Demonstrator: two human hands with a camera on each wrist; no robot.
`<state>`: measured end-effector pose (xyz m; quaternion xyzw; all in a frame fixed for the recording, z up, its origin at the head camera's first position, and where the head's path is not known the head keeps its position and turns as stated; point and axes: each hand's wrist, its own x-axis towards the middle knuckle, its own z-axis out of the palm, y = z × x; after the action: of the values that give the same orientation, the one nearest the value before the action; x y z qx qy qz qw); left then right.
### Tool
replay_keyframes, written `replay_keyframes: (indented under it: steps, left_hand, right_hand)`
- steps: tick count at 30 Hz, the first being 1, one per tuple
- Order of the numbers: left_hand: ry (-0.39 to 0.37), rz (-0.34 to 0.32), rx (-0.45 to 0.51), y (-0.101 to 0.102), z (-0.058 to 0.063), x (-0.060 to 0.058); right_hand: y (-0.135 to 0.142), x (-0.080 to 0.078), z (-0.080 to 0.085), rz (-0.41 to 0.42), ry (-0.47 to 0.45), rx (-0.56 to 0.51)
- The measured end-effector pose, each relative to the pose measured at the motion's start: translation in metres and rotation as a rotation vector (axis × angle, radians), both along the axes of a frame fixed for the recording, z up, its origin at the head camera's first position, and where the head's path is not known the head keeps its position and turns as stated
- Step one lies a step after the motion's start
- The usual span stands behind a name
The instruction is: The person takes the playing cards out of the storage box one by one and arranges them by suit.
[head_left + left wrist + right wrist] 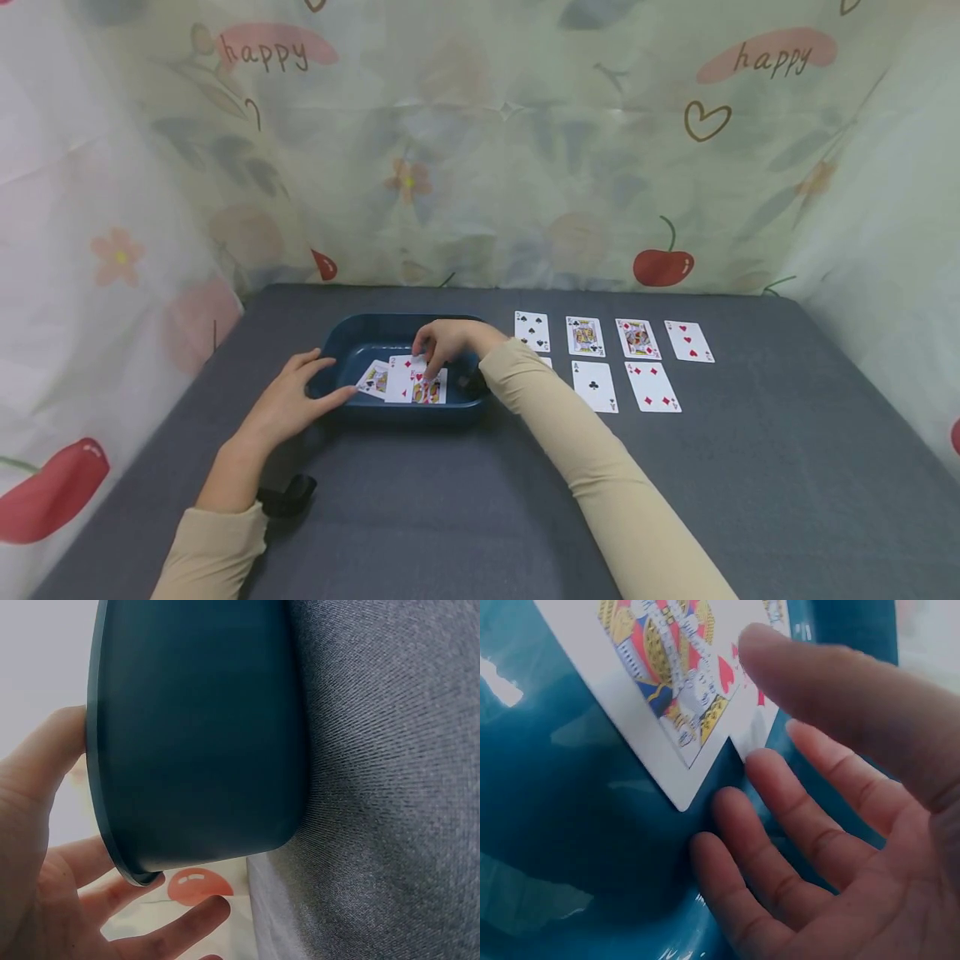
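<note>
A dark blue tray (352, 407) on the grey table holds playing cards, among them two face cards and a two of hearts (400, 379). My left hand (288, 400) rests at the tray's left end, thumb on the near rim and fingers spread around the corner. Inside the tray, my right hand (447, 340) reaches down over the cards. In the right wrist view its thumb (810, 671) lies over the heart cards, while the other fingers stretch out loosely by the edge of a king card (652, 697).
Right of the tray, face-up cards lie in two rows, among them a king of diamonds (638, 339), an ace of clubs (595, 387) and a three of hearts (689, 342). My right sleeve (570, 442) partly covers one. A patterned curtain (480, 192) hangs behind the table (480, 517).
</note>
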<state>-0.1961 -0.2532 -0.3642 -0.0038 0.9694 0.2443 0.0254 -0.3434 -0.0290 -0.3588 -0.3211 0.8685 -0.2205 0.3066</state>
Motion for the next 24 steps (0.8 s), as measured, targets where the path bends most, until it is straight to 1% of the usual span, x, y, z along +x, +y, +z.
replay_keyframes:
  steps: [9, 17, 21, 22, 24]
  left_hand:
    - [-0.002, 0.002, 0.008, 0.0, -0.0007, 0.0002]
    - [0.005, -0.001, 0.013, 0.0006, -0.0001, 0.0001]
    - [0.011, 0.002, 0.006, 0.001, 0.0, 0.0005]
    - [0.012, 0.003, 0.005, 0.0011, 0.0002, 0.0007]
    - [0.013, 0.005, -0.001, 0.0009, 0.0003, 0.0011]
  right_hand:
    - [-0.005, 0.0066, -0.0075, 0.069, 0.095, 0.094]
    - [-0.005, 0.0059, -0.0095, 0.078, 0.126, 0.09]
    - [-0.0025, 0.0028, -0.007, 0.073, 0.102, 0.044]
    - [-0.0014, 0.0021, -0.0055, 0.069, 0.087, 0.025]
    - [0.001, 0.0009, -0.0011, 0.048, 0.025, -0.028]
